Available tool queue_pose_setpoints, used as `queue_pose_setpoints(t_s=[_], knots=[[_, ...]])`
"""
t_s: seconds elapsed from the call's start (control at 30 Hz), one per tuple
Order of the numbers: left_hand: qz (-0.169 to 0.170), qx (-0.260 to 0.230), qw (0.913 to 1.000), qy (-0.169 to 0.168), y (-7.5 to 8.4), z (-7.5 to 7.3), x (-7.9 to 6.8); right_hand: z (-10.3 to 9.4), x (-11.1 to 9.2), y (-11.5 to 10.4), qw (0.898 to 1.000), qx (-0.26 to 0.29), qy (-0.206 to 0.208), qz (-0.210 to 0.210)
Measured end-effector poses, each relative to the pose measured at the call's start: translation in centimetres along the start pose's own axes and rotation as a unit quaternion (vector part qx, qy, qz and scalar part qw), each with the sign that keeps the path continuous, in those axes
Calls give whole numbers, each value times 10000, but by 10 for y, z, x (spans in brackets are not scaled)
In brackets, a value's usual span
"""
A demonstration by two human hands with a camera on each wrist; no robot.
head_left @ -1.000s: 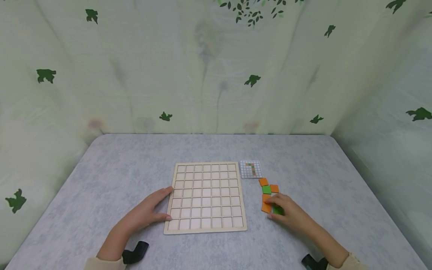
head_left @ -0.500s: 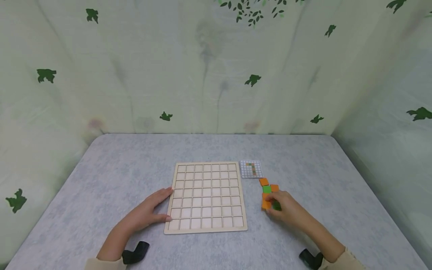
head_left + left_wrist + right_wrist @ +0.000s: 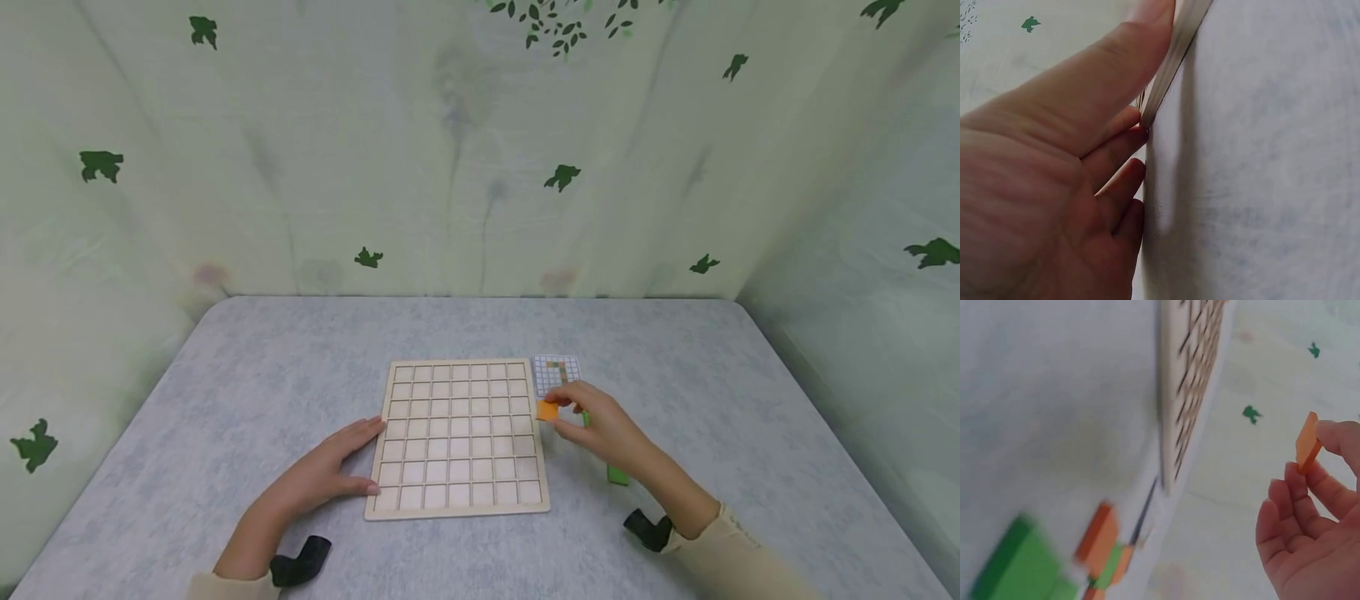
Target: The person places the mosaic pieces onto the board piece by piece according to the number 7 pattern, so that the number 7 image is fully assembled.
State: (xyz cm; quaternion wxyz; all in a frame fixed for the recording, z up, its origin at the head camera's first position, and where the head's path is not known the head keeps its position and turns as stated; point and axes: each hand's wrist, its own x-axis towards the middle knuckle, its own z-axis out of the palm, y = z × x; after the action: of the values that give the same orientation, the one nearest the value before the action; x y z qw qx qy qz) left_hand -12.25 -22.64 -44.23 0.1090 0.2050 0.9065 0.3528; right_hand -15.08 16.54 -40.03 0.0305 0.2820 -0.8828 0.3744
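Tile [image 3: 547,410], orange, square: your right hand [image 3: 603,427] pinched it between thumb and fingers near the right edge of the board [image 3: 459,438], short of the far edge of the desk [image 3: 225,375]. Your left hand [image 3: 330,467], thumb and fingers spread wide, touched the board's left edge. Good placing likely required a steady board and a tile turned parallel to its sides. The broad face pointed toward the head view; no long axis showed.
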Motion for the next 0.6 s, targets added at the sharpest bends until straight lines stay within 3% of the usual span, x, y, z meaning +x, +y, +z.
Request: queue_pose_setpoints(t_s=[0.17, 0.3, 0.43, 0.6], knots=[[29, -86, 9999, 64, -2, 1, 1, 15, 32, -15, 9980, 371, 149, -487], [238, -181, 9994, 169, -6, 2, 0, 31, 59, -23, 9962, 617, 193, -590], [533, -181, 9981, 231, -11, 2, -1, 52, 83, -24, 9950, 890, 221, -404], [276, -360, 9989, 72, -14, 2, 1, 75, 103, -16, 9908, 1346, -3, 174]])
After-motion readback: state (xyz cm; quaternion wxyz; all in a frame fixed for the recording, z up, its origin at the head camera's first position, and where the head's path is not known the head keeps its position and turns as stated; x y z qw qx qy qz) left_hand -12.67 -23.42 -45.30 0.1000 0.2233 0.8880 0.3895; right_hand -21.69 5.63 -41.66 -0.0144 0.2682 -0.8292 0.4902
